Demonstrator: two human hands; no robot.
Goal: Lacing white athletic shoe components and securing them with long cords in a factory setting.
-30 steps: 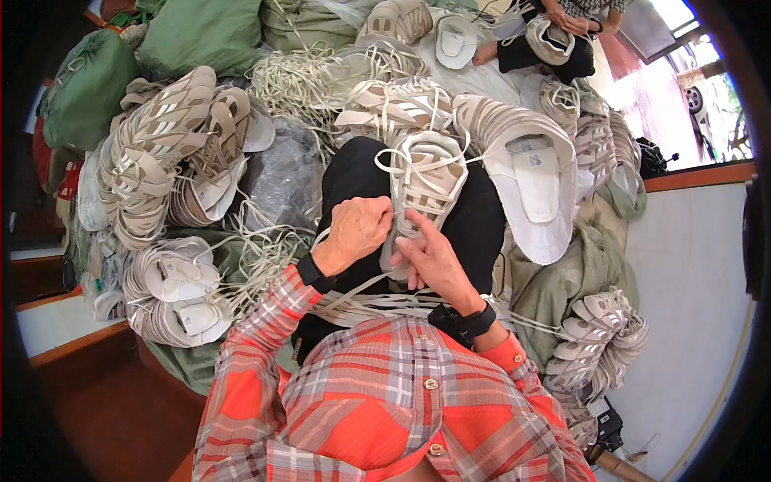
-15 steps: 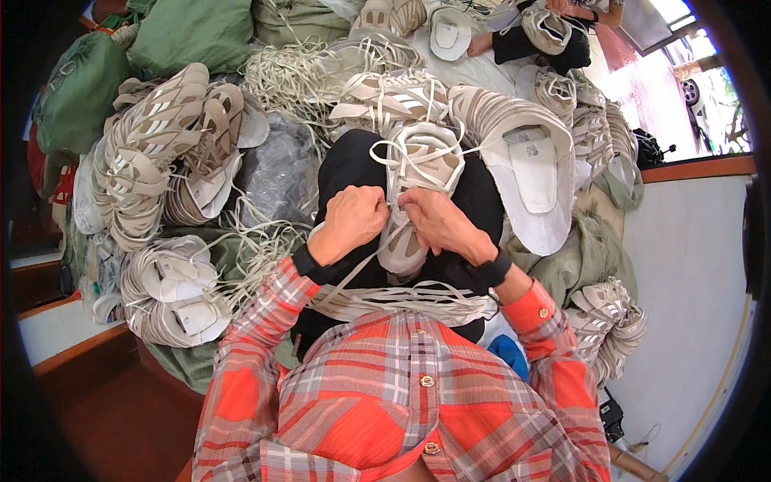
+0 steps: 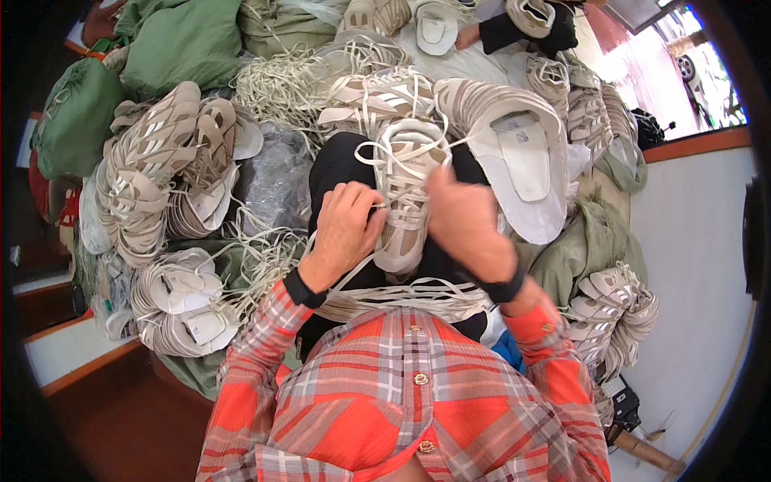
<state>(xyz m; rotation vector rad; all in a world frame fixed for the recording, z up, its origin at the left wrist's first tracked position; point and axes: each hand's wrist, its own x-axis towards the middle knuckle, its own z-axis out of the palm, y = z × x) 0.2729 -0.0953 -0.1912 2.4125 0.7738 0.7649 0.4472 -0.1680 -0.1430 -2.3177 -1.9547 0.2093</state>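
Observation:
On my lap, between black-trousered knees, lies a beige and white shoe upper (image 3: pixel 405 189), its toe toward me. White shoelace (image 3: pixel 408 170) crosses its front in rows, and loops spread at its collar. My left hand (image 3: pixel 345 231) is closed at the upper's left edge, fingertips pinched on a lace that trails down toward my lap. Over the right edge is my right hand (image 3: pixel 472 221), smeared by motion, so its fingers and anything in them cannot be made out. A bundle of loose white laces (image 3: pixel 401 299) lies across my lap close to my waist.
Stacked shoe uppers (image 3: pixel 152 173) stand at left, with others (image 3: pixel 514 153) at right. A tangle of laces (image 3: pixel 281 88) lies beyond my knees, beside green sacks (image 3: pixel 181 48) and a clear plastic bag (image 3: pixel 277 177). Another person's hand (image 3: pixel 467 37) shows at the far edge.
My right hand has moved up and right from the middle of the upper, uncovering the laced rows. My left hand stays at the left edge with its fingers shifted. The whole view has shifted slightly.

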